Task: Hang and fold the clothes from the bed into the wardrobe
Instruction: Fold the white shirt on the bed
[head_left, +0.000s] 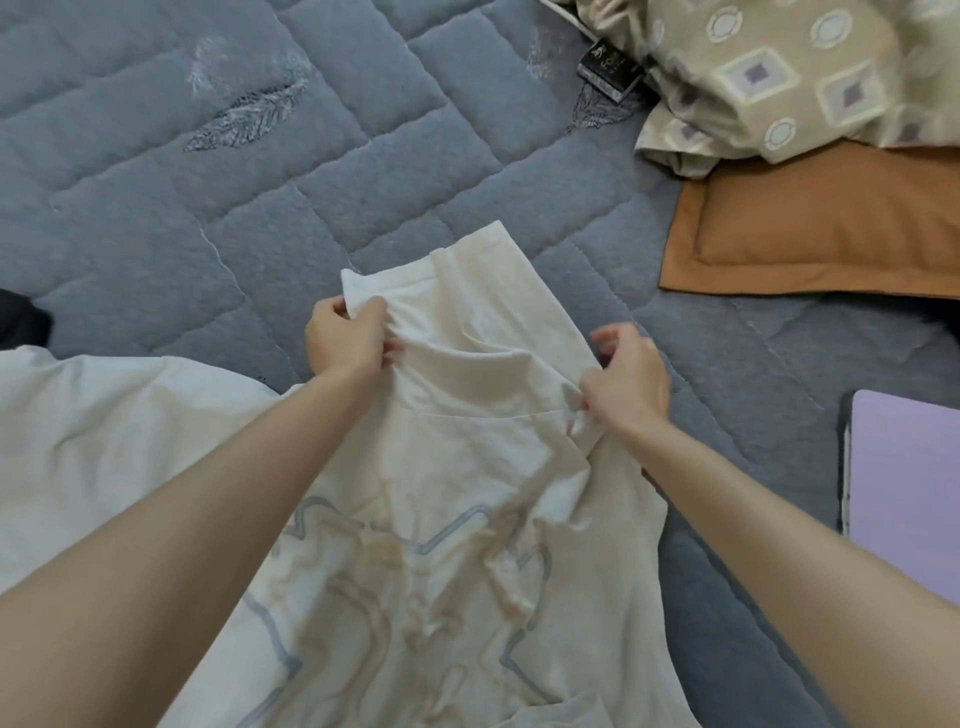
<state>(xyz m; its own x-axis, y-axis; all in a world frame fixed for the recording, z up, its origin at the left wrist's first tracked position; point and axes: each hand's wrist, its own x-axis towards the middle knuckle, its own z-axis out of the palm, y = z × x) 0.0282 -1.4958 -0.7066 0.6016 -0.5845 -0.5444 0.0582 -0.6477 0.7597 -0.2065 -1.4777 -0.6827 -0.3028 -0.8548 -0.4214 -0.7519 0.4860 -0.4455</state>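
Brightness: even and soft, moderately bright; the colours look a little pale.
Light source: seems to be above; more I cannot tell.
Shadows: only faint ones, in the folds of the cream garment (467, 415) and along the near edge of the brown pillow (810, 234).
Blur: the patterned cloth (779, 78) at top right is smeared; the black label (610, 73) is unreadable.
Sharpness: the quilt (208, 208) stitching is fairly clear.
Distortion: wide-angle; the forearms (156, 545) swell toward the lower corners.

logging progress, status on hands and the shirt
Left hand gripping far edge of the cream shirt. Right hand pinching its right edge. Shirt rumpled on the bed. Nothing lying on it.
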